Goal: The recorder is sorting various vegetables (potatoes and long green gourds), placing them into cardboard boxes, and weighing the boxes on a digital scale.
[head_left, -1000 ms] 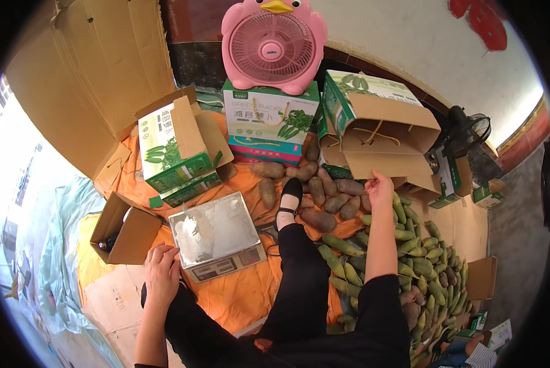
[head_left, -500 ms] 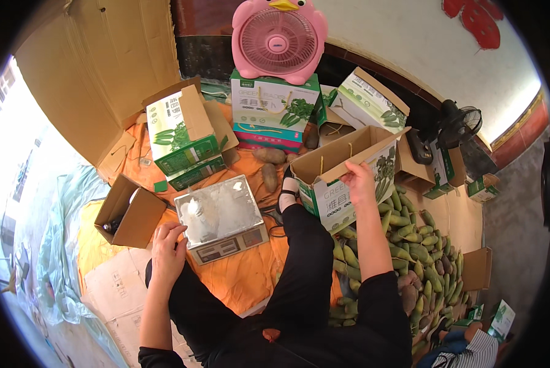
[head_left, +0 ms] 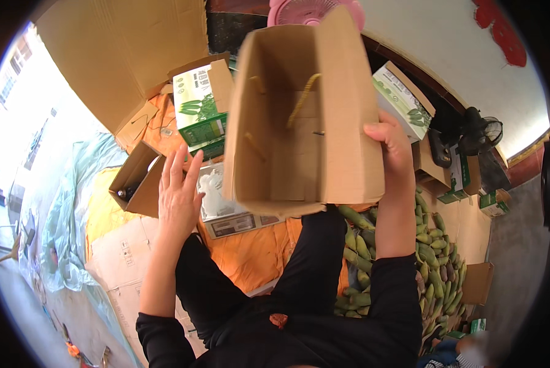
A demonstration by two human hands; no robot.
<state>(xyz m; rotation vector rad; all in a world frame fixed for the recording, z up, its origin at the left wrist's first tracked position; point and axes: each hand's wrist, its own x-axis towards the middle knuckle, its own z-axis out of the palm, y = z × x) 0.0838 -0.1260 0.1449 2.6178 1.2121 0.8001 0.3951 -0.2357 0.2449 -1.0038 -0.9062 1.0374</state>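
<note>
A cardboard box (head_left: 350, 116) hangs in front of me, its open top turned toward me. It has brown inner walls and yellow rope handles, with nothing large visible inside. My right hand (head_left: 392, 138) grips its right flap, thumb on the near face and fingers hidden behind. My left hand (head_left: 181, 190) is just left of the box, fingers spread, holding nothing. Below the box, partly hidden by it, is a digital scale (head_left: 232, 226) with a silver top, on an orange sheet (head_left: 257, 248).
Long green radishes (head_left: 437, 270) lie heaped at my right. White-and-green boxes (head_left: 195, 101) stand back left, another carton (head_left: 403, 98) back right. A small brown box (head_left: 141, 178) is left of the scale. Behind are a pink fan (head_left: 354, 15) and a black fan (head_left: 480, 132). Someone's clothing (head_left: 446, 356) shows lower right.
My right hand has lifted the box from beside the radishes, moving it left and tipping its opening toward me. My left hand has risen from the scale's edge, fingers spreading. The view has shifted.
</note>
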